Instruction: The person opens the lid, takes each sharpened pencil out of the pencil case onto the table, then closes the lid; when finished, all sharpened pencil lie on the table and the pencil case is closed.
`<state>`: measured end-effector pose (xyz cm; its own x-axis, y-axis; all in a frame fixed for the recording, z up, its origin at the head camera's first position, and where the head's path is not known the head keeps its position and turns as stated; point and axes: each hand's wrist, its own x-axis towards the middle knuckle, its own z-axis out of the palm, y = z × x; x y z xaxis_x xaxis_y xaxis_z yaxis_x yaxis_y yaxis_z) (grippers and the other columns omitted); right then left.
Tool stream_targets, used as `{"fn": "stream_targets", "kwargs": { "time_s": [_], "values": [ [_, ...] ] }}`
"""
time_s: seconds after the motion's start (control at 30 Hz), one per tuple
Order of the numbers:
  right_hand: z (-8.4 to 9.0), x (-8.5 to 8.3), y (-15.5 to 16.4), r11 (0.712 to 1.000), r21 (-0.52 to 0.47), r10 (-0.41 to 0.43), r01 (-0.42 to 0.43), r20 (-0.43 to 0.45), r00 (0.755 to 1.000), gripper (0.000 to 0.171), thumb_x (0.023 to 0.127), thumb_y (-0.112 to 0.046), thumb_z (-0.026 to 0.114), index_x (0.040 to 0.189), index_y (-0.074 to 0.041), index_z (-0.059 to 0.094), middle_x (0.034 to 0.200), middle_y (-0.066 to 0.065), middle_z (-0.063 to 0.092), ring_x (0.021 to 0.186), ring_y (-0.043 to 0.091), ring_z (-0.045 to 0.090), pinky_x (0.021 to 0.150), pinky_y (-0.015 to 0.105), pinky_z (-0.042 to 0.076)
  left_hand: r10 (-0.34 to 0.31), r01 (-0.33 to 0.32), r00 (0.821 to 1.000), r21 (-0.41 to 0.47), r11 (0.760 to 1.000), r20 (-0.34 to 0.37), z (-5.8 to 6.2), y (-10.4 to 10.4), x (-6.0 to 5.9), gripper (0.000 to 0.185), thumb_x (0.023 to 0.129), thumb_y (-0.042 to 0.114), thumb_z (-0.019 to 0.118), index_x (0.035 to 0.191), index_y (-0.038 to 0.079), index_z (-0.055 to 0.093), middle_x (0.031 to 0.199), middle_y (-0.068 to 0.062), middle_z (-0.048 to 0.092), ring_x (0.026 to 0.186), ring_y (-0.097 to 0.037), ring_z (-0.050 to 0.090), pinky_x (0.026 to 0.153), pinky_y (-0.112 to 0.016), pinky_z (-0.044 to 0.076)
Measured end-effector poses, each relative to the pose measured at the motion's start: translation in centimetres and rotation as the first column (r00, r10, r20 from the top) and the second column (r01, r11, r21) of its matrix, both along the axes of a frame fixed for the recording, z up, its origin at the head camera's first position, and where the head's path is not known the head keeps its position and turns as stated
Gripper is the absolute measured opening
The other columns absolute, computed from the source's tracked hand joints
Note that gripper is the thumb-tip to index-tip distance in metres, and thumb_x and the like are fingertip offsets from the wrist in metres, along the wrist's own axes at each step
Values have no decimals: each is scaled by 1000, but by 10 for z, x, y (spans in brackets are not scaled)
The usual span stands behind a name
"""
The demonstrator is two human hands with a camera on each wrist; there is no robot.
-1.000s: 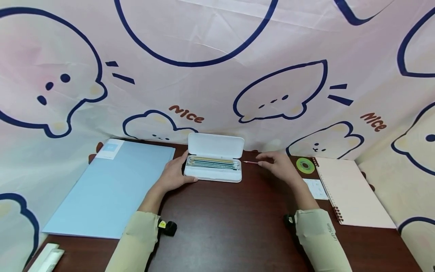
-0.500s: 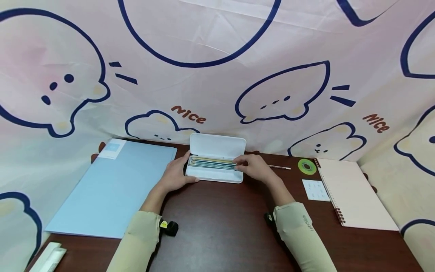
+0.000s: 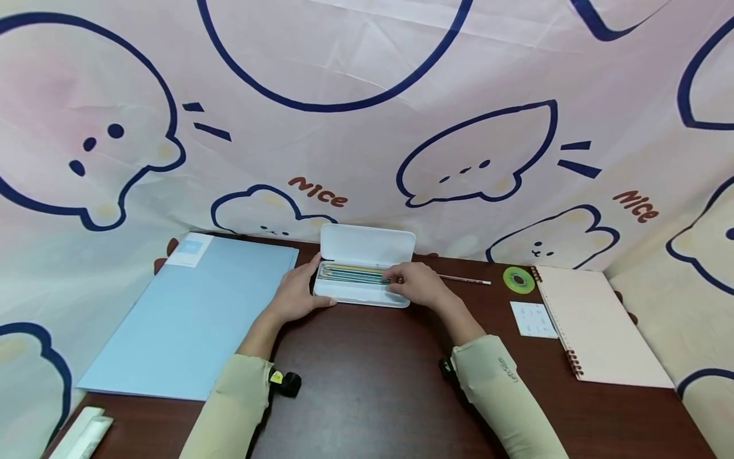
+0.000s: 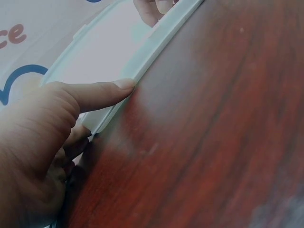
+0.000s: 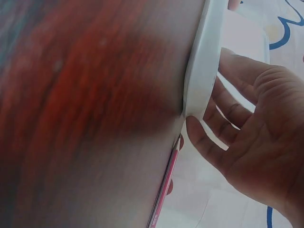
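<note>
A white pencil case [image 3: 358, 293] stands with its lid raised near the back of the table. Several green and yellowish pencils [image 3: 350, 274] lie side by side inside. My left hand [image 3: 296, 292] grips the case's left end, thumb [image 4: 107, 93] along the front edge and fingers around the side. My right hand [image 3: 421, 285] reaches over the right end, its bent fingertips at the pencils' right ends. The case wall hides those tips in the right wrist view, so I cannot tell whether they pinch a pencil. A pink pencil [image 5: 166, 190] lies on the table beyond the right end.
A large blue folder [image 3: 195, 319] lies to the left, with white wrapped strips [image 3: 83, 433] at the front left corner. At right are a green round disc [image 3: 518, 280], a small white card [image 3: 533, 319] and a spiral notebook [image 3: 602, 325]. A printed cloth [image 3: 367, 159] hangs behind.
My right hand has let go of the pink pencil, leaving it on the table, and has moved left into the case over the pencils. My left hand has kept its grip.
</note>
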<state>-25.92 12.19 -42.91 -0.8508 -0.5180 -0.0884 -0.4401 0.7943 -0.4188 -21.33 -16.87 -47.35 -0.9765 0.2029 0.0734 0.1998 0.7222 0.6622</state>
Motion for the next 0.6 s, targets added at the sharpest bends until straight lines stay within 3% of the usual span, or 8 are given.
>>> {"fn": "stream_targets", "kwargs": {
  "time_s": [0.37, 0.6],
  "values": [
    [1, -2, -5, 999, 54, -4, 4, 11, 1000, 15, 93, -21, 73, 107, -17, 78, 79, -3, 65, 73, 13, 53, 66, 27, 42, 0, 0, 1000, -5, 1000, 23, 1, 2, 1, 109, 80, 38, 85, 164, 14, 19, 158, -12, 44, 148, -37, 36, 121, -61, 23],
    [1, -3, -1, 1000, -7, -22, 22, 6, 1000, 12, 95, -20, 71, 103, -15, 78, 91, -2, 71, 80, 14, 57, 74, 30, 47, 24, -24, 999, 0, 1000, 28, 2, 2, 3, 109, 79, 38, 85, 163, 14, 20, 158, -12, 45, 148, -37, 35, 122, -61, 22]
  ]
}}
